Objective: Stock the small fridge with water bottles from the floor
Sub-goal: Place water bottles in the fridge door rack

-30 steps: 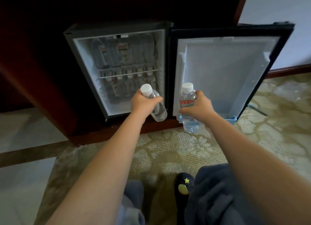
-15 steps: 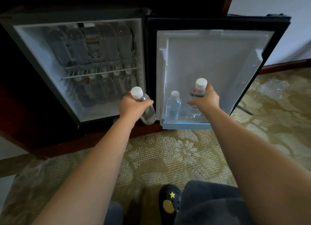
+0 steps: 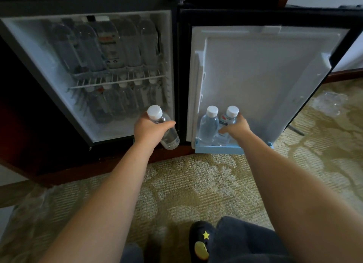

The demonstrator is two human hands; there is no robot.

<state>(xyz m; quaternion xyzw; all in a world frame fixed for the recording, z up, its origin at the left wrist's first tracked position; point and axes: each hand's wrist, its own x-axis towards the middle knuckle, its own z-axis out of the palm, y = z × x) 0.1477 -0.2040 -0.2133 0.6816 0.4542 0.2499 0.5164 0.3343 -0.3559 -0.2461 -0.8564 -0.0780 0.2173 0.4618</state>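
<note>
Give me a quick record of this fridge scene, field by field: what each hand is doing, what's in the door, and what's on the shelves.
fridge: open, door swung right
upper wire shelf: row of bottles on it
lower compartment: more bottles, dim
door shelf: light blue, holds one standing bottle
left hand: grips a tilted bottle at the fridge's lower front edge
right hand: around a second bottle standing in the door shelf, beside the first
floor: patterned carpet, crumpled clear plastic at right
</note>
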